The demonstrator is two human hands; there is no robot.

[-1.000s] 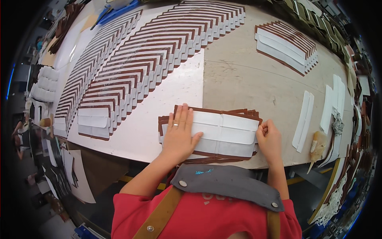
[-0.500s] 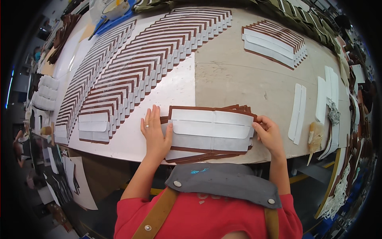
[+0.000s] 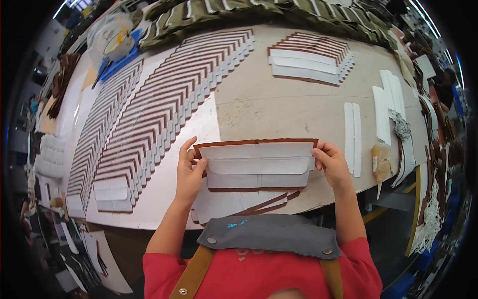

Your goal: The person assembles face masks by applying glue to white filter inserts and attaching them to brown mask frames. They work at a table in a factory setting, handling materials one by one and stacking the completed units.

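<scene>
A wide pale table [image 3: 269, 107] carries long fanned rows of brown-and-white pieces [image 3: 164, 104] running from its far edge down toward the near left corner, with a smaller fanned stack [image 3: 308, 60] toward the far right. Near the right edge lie white strips [image 3: 352, 137], apart from the stacks. Lifted above the near edge is a brown-edged piece with white lining [image 3: 256, 164], held flat and level between both hands. The left hand [image 3: 189, 172] pinches its left end, thumb on the front; the right hand [image 3: 329, 163] grips its right end the same way. Beneath it, more such pieces [image 3: 239, 204] rest on the table at the near edge.
</scene>
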